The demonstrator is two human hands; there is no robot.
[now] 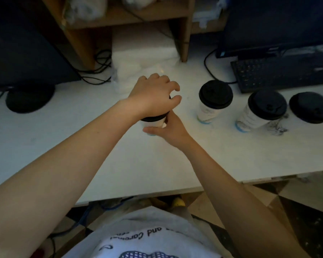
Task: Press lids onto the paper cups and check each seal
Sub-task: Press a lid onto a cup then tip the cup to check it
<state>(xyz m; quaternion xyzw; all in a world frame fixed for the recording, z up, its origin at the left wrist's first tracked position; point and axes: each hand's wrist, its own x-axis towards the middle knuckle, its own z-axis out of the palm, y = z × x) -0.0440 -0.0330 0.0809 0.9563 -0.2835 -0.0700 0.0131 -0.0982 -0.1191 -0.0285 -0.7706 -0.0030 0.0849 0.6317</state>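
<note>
On the desk (119, 164), left fingers (172, 86) cover the lid (153, 119), right fingers (170, 119) grip cup (154, 124).

From here the table (175, 164) reads as smooth white laminate, matt and scuffed grey at the right. The paper cups (206, 112) look dull white; their lids (215, 94) are black plastic with a faint sheen. Upper centre, the shelf (183, 34) is plain brown wood. The keyboard (268, 75) is matt black plastic, and at the bottom the shirt (157, 229) is soft printed cloth.
</note>
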